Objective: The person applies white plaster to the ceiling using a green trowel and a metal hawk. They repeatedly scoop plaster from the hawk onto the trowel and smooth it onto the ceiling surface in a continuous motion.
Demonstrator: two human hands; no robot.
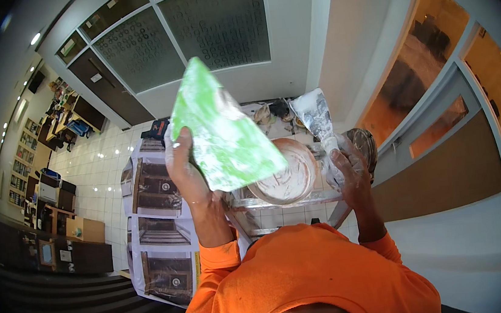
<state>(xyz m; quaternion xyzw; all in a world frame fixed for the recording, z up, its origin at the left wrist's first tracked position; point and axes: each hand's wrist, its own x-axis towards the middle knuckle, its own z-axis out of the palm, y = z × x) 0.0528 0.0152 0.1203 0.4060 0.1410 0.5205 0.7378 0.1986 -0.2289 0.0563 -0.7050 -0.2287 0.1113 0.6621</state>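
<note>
My left hand (187, 170) grips the left edge of a flat, tapered green plastic plate (218, 135) smeared with white paste. The thumb lies on its face; the other fingers are mostly hidden. The plate is held up at a tilt, its narrow end pointing away from me. In my right hand (349, 167), dusted white, is a putty knife (316, 116) held by its handle, with the paste-covered blade pointing up and away. Between my hands and lower down stands a round bucket (295, 176) with whitish paste inside, partly covered by the plate.
A metal ladder top (322, 196) lies under the bucket. Printed sheeting (160, 227) covers the floor at left. A wall with an orange-lit window (417, 59) rises at right. A brown door (112, 88) and patterned glass (218, 22) stand ahead. Cluttered desks (78, 116) are far left.
</note>
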